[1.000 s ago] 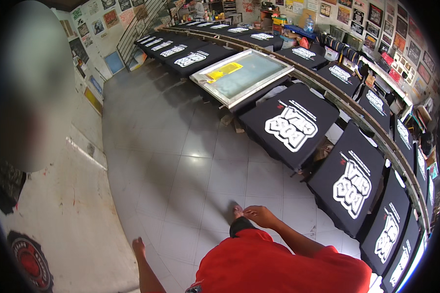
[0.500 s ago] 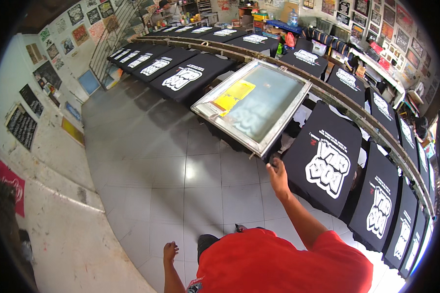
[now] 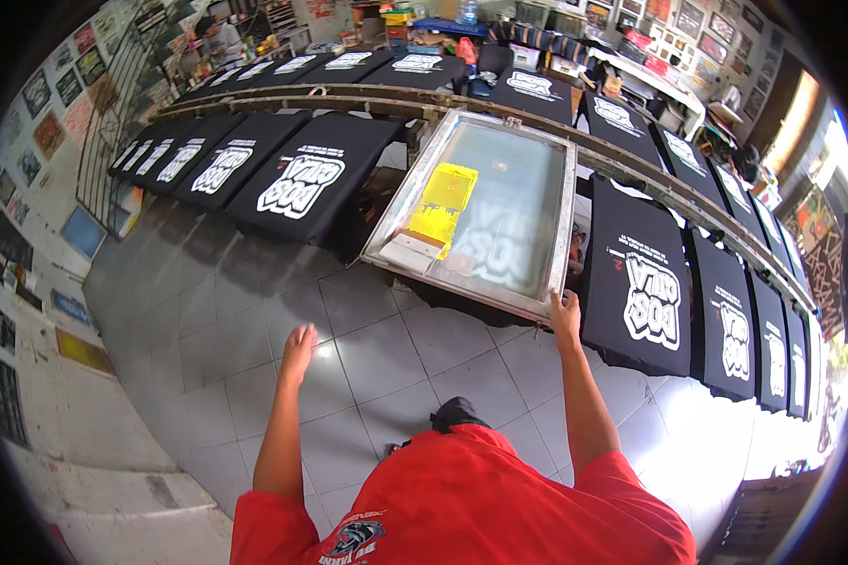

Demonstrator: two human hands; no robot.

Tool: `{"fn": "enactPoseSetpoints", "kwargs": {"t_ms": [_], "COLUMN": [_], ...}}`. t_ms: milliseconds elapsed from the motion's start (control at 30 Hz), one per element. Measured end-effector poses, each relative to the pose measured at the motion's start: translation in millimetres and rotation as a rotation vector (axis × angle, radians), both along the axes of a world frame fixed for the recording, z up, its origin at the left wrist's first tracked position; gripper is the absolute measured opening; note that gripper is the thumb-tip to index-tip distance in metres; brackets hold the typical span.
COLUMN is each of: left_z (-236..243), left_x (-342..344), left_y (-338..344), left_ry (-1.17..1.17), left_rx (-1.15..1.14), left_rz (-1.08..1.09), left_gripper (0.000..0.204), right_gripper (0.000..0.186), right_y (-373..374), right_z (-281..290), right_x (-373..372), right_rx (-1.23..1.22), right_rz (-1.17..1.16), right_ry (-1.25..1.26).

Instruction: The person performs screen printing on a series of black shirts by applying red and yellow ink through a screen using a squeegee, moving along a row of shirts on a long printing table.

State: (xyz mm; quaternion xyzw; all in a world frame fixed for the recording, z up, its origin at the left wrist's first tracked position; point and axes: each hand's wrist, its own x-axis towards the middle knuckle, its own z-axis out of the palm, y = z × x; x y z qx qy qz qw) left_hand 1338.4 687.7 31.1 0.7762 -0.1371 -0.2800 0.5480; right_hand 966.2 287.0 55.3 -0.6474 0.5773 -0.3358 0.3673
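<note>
Grey tiled floor [image 3: 363, 311], framed screen [image 3: 504, 202] held at its near-right corner by right-hand grip [image 3: 564, 309], left-hand grip [image 3: 299, 352] apart, closure unclear.

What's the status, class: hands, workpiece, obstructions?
Right hand at near right corner of rectangular, pale-framed translucent screen. Left hand empty, apart from it. Blocky white print shows through. Nothing visibly blocking.

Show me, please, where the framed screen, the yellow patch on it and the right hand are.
Framed screen [image 3: 495, 209]: head view, on its bluish mesh.
Yellow patch [image 3: 449, 189]: head view, on its upper part.
Right hand [image 3: 565, 318]: head view, middle of the hand.
</note>
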Motion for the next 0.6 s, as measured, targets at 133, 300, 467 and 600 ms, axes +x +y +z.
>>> {"fn": "enactPoseSetpoints", "kwargs": {"t_ms": [133, 300, 467, 600], "left_z": [28.8, 17.1, 5.3, 3.0], "left_x": [70.3, 92.8, 118.3, 118.2], "left_y": [-108.8, -206.0, -242.6, -268.7], "left_ry": [-0.009, 0.048, -0.148, -0.159], "left_rx": [-0.06, 0.011, 0.132, 0.151], "left_rz": [-0.175, -0.198, -0.42, -0.431], "left_gripper": [0.052, 0.044, 0.051, 0.057], "right_gripper": [0.054, 0.047, 0.043, 0.048], "right_y": [-21.2, -30.9, -22.7, -24.9], "right_z": [-21.1, -27.6, -12.5, -19.5], "right_x": [5.3, 5.4, 23.7, 31.2], "right_rx": [0.02, 0.021, -0.037, -0.111], "right_rz": [-0.085, -0.109, -0.123, -0.277], "right_ry": [0.004, 0.034, 0.254, 0.315]}}
